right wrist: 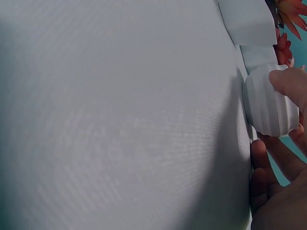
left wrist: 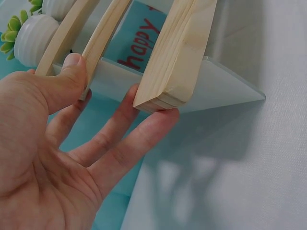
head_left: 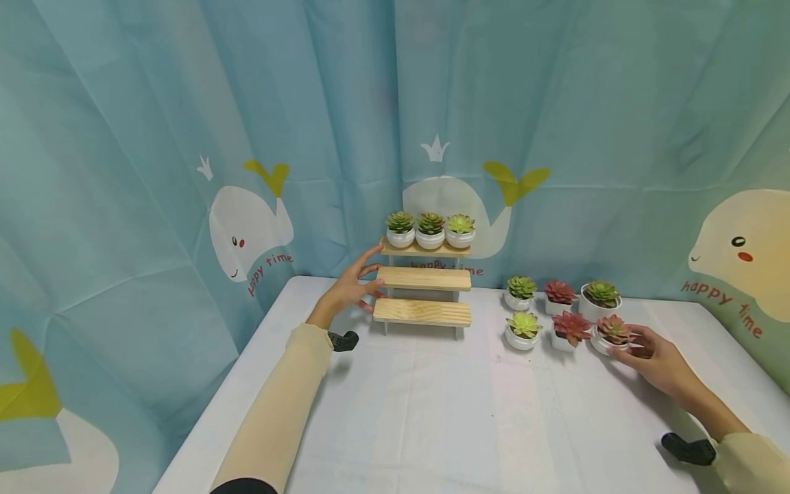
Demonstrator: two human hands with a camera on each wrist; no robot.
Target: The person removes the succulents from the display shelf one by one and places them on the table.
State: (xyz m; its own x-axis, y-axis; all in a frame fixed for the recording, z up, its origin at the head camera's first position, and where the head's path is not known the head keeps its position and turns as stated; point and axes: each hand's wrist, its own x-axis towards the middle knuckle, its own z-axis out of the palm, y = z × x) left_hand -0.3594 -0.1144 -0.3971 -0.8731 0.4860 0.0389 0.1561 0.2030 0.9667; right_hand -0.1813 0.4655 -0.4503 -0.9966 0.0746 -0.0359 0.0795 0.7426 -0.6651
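A three-tier wooden shelf (head_left: 422, 312) with pale supports stands toward the back. My left hand (head_left: 348, 291) holds its left end with spread fingers; in the left wrist view the thumb (left wrist: 67, 81) lies against the middle board and two fingertips meet the lowest board (left wrist: 175, 62). On the right, my right hand (head_left: 663, 362) grips a reddish succulent (head_left: 615, 329) in a round white pot (right wrist: 268, 103), thumb at the front and fingers on the far side. The pot sits low by the tabletop, beside a red succulent (head_left: 571, 328) in a square white pot.
Three green succulents (head_left: 430, 226) in white pots line the top tier. Left of my right hand stand more potted succulents: two green ones (head_left: 521, 291), another red one (head_left: 559, 295) and a larger green one (head_left: 601, 296). A blue curtain (head_left: 345, 103) hangs behind the white table (head_left: 432, 412).
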